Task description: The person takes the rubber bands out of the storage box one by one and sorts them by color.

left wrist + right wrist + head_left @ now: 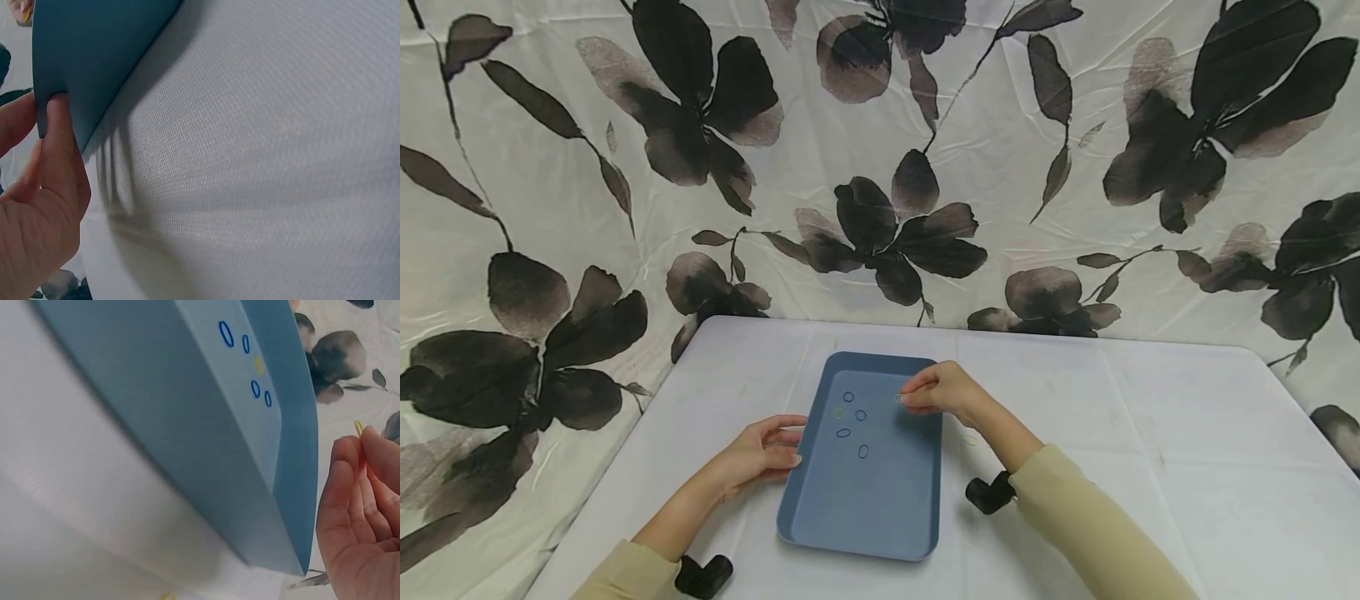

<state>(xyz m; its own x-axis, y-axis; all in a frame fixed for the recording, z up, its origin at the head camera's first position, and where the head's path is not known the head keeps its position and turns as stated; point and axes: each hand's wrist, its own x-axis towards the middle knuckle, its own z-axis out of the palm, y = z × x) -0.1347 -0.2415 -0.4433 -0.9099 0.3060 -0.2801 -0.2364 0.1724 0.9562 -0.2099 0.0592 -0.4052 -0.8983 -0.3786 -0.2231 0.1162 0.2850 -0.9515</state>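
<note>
The left hand (758, 457) grips the long left side of a blue tray (880, 508), pinching the rim between thumb and fingers. The tray, a rectangle with rounded corners, is at the near middle of a white worktop (1150, 433), one short side toward the person. The right hand (945, 389) is above the tray's far right part, thumb and fingertips brought together on a small yellow ring (359, 428) (in the right wrist view it shows almost edge-on between the tips).

Five thin rings lie loosely scattered on the tray floor, in its upper left half: four blue rings (226, 334) and a second yellow ring (259, 365), which lies among the far ones. They lie near one another but apart. Another yellow ring (168, 597) is on the worktop just beyond the tray's right side, close to the right forearm (only its edge gets into the right wrist view).

Both arms wear pale yellowish sleeves (1097, 521), and a black object (990, 493) shows beside each wrist. Behind the worktop hangs a white cloth (1015, 167) printed with large dark flowers and leaves, lightly wrinkled.
</note>
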